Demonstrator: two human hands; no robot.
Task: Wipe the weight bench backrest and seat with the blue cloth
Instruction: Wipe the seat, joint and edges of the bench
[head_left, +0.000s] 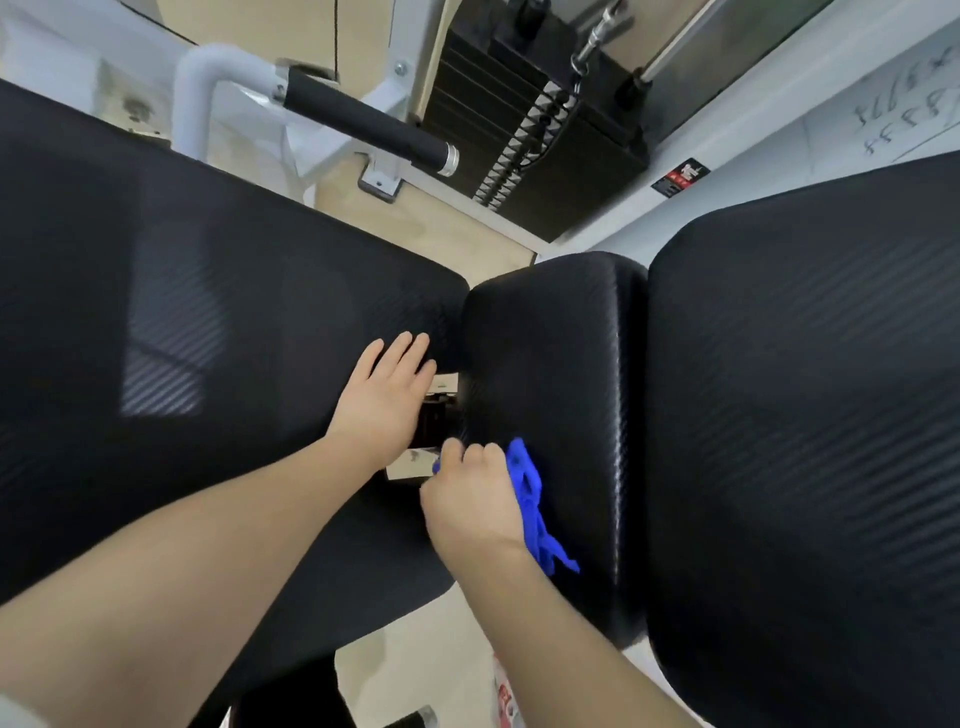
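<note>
The black weight bench fills the view: a long backrest pad (182, 322) on the left and a smaller seat pad (550, 364) in the middle. My left hand (384, 395) lies flat with straight fingers on the backrest's end, beside the gap between the pads. My right hand (472, 493) grips the bunched blue cloth (530, 499) and presses it against the seat pad's near left edge. Part of the cloth trails out past my wrist.
A second large black pad (810, 415) stands at the right, touching the seat. Behind are a black weight stack (524, 130), a white machine frame with a black foam handle (363, 117), and a beige floor (415, 223). Metal hinge parts (431, 410) show in the gap.
</note>
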